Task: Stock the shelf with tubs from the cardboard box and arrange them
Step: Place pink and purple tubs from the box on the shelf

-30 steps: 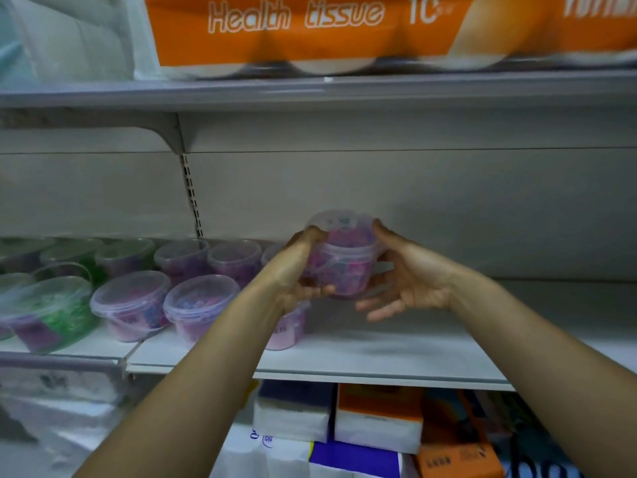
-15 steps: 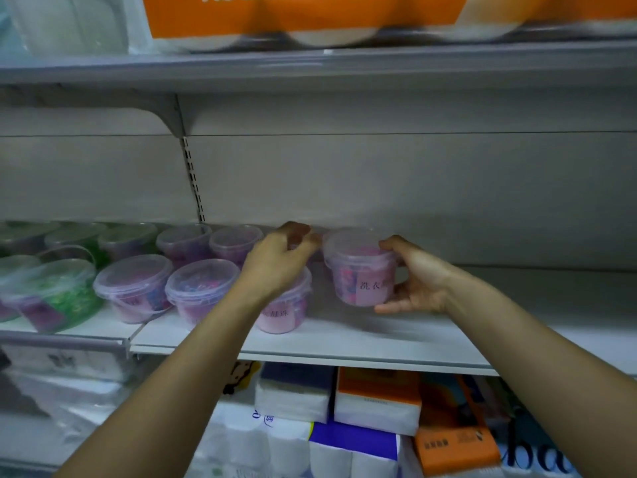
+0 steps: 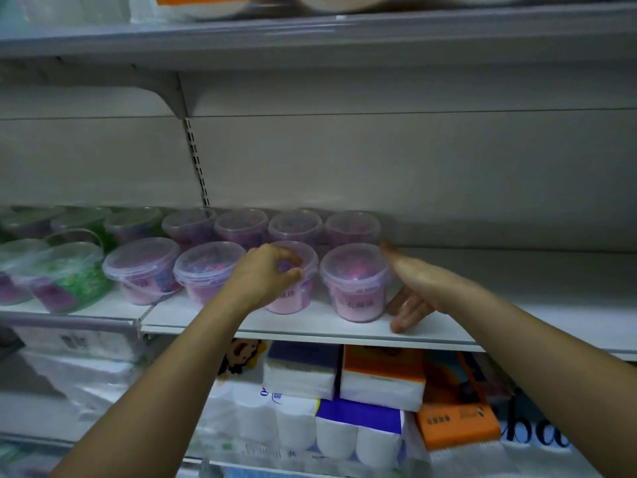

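Two bare arms reaching forward to the middle shelf [image 3: 517, 281] of a grey rack. Left hand [image 3: 267, 274] curled over the lid of a pink tub [image 3: 293, 294] in the front row, fingers bent around its rim, thumb near the top; gripping it lightly, by the look. Right hand [image 3: 413, 288] open and flat, palm turned to the left, fingers spread and pointing down to the shelf board, placed just beside the rightmost front tub [image 3: 356, 284]; touching its side or only very near, hard to tell. This tub upright, clear lid on, pink inside, with a small label on the front. Behind these, a back row of purple tubs [image 3: 296, 225] against the rear wall. To the left in the front row, two more pink tubs [image 3: 206, 270], then green tubs [image 3: 69, 274] on the next shelf section. Right part of the shelf bare. Below, tissue packs [image 3: 381, 377] in white, blue and orange, and paper rolls [image 3: 337, 432] in plastic wrap. Above, the upper shelf [image 3: 310, 32] with wrapped goods, mostly cut off by the frame. Cardboard box outside the view.
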